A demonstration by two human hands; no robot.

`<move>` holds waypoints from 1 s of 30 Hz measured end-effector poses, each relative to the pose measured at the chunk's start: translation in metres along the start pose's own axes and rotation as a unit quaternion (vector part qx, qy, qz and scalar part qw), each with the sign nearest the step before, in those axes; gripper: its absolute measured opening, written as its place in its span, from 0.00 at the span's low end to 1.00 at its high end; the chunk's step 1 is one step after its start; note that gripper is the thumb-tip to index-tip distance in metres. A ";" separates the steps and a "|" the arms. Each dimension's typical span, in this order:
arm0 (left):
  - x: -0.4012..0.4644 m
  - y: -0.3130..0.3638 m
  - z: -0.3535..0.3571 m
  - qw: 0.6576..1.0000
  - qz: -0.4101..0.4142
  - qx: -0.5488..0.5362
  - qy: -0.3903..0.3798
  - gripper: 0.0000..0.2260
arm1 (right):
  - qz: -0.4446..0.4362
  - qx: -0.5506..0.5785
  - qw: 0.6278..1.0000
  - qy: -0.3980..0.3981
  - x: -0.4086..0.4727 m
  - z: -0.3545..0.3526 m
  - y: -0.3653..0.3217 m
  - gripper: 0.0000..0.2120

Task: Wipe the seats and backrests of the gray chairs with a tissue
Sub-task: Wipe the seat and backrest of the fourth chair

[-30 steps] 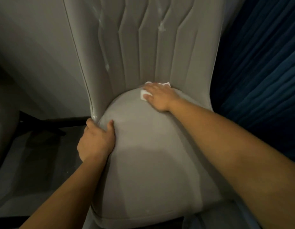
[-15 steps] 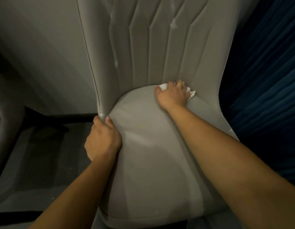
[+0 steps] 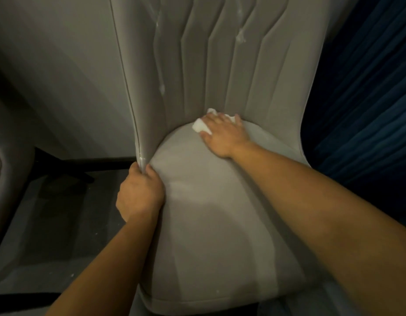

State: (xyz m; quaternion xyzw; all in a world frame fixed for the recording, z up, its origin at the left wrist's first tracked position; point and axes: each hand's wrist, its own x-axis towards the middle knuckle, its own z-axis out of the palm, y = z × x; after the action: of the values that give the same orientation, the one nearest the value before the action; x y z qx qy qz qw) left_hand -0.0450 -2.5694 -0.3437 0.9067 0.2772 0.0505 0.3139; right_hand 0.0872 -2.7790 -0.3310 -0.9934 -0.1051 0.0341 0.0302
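Tissue (image 3: 201, 126): white and crumpled, it lies at the back of the seat (image 3: 211, 215), right in the crease under the backrest (image 3: 220, 65); half a second ago it sat further toward the right side of that crease.
Right hand (image 3: 222, 135): fingers spread flat, pressing the tissue down onto the cushion, now swept back leftward along the seam.
Left hand (image 3: 140, 195): fingers curled round the chair's left edge where seat meets backrest, gripping it much as it did a moment ago.
Change: back-and-forth strokes along the rear seam, so the wiping of this seat looks to be under way.
Still to do: white flecks (image 3: 239, 37) show on the backrest ribs above, so that part seems not yet cleaned.
Surroundings: dark blue curtain (image 3: 368, 99) to the right.
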 end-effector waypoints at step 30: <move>-0.088 -0.022 -0.024 0.902 0.277 0.287 -0.166 0.36 | 0.281 0.219 0.934 -0.010 -0.157 -0.004 0.140 0.40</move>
State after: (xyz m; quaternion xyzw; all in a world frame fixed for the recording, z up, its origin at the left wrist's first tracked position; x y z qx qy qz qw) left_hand -0.1355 -2.5891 -0.3298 0.9930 -0.0389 -0.0973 0.0550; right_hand -0.0366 -2.9491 -0.3267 -0.9507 0.1883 0.0738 0.2351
